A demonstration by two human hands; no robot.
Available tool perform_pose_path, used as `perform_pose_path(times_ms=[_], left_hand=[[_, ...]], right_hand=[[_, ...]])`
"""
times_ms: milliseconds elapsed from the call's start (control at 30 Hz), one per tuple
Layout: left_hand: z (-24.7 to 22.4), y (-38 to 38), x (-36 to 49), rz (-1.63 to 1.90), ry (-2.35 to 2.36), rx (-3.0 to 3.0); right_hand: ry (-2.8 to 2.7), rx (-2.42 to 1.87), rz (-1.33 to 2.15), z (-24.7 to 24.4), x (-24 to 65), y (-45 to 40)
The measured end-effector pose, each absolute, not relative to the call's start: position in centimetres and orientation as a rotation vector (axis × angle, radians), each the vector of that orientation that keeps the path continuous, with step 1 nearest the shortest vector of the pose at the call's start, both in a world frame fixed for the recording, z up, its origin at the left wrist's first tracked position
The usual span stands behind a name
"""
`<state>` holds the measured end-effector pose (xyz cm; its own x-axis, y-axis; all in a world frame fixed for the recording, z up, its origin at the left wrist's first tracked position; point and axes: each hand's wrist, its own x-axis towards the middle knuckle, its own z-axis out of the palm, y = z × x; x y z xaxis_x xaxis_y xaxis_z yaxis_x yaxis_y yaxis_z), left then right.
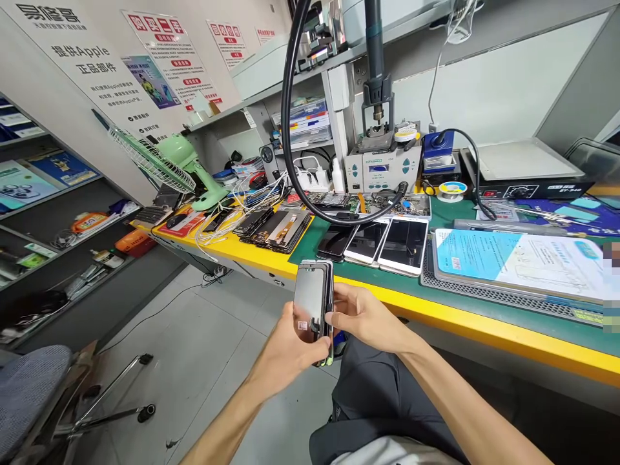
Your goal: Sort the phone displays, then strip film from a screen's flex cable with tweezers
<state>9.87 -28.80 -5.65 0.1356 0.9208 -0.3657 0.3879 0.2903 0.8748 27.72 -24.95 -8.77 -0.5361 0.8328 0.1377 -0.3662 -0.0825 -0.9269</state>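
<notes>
In front of the bench edge I hold a stack of phones or phone screens [310, 294], tilted toward me. The top one has a dark, glossy face with a small pale label near its lower end. My left hand [290, 342] is wrapped around the lower part of the stack, thumb across its bottom right. My right hand [361, 315] pinches the stack's right side with thumb and fingers; the exact piece between them is partly hidden. On the bench just beyond lie a black phone [335, 241] and two white-framed phones or tablets [367, 242] [403, 245].
Stacked screens [277, 227] lie on the yellow-edged bench [465, 309], left of the white-framed devices. A black hose [287, 110] loops over the bench. Behind stand a rework station [382, 169] and a flat hot plate [526, 161]. A green fan [179, 158] and an office chair [36, 387] are leftward.
</notes>
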Motion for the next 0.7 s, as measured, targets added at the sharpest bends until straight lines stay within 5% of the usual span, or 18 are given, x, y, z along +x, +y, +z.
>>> perform_pose_path(times_ms=[700], left_hand=[[-6.6,-29.5,11.1,0.775,1.834,1.325]], right_hand=[[-1.278,-0.770,1.621,-9.2,26.7,-25.9]])
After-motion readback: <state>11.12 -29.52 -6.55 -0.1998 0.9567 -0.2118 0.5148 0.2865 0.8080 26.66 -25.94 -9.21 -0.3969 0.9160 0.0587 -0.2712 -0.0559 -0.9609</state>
